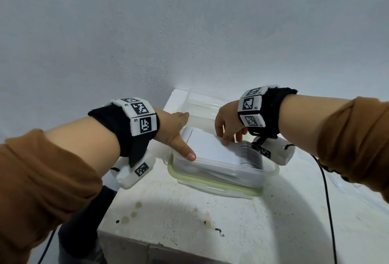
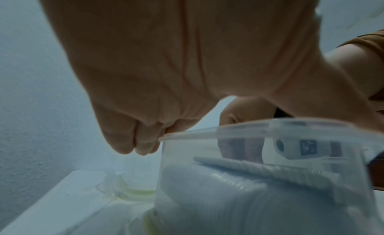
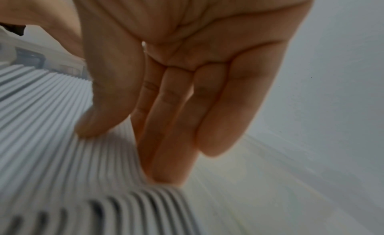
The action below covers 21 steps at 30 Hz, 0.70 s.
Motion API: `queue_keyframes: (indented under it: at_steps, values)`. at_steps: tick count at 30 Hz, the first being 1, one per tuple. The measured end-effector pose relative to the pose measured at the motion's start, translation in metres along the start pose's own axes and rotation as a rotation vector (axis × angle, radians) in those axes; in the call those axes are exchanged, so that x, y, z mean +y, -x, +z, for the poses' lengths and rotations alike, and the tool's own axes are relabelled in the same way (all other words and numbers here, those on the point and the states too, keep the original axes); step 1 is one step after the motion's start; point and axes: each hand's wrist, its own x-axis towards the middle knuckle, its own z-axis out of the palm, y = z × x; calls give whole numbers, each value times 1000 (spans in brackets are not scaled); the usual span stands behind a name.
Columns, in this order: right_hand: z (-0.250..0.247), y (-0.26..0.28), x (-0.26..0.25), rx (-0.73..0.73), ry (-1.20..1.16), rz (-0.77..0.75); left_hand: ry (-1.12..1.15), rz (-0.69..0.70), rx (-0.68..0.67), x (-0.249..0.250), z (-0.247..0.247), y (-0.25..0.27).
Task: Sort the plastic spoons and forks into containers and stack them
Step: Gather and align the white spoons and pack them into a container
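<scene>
Resting in the clear container (image 1: 219, 171), stacked forks (image 1: 251, 154) lie under straight right fingers (image 1: 226, 139); left hand (image 1: 175, 131) grips its rim

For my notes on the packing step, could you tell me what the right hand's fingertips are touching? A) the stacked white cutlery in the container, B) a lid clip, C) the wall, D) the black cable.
A: the right hand reaches down into the container, and its fingertips rest on the row of stacked white cutlery.
</scene>
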Motion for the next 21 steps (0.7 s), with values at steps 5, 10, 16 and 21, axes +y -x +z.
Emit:
queue_keyframes:
  at_steps: [5, 10, 16, 21]
  values:
    - [0, 0, 1, -5, -18, 0, -6, -1, 1, 1, 0, 1]
    - [0, 1, 0, 6, -1, 3, -21, -8, 1, 1, -1, 2]
    - [-1, 7, 0, 21, 8, 6, -37, -30, -21, 4, -4, 3]
    - [-3, 11, 0, 76, 4, -16, -77, -32, -21, 10, -10, 3]
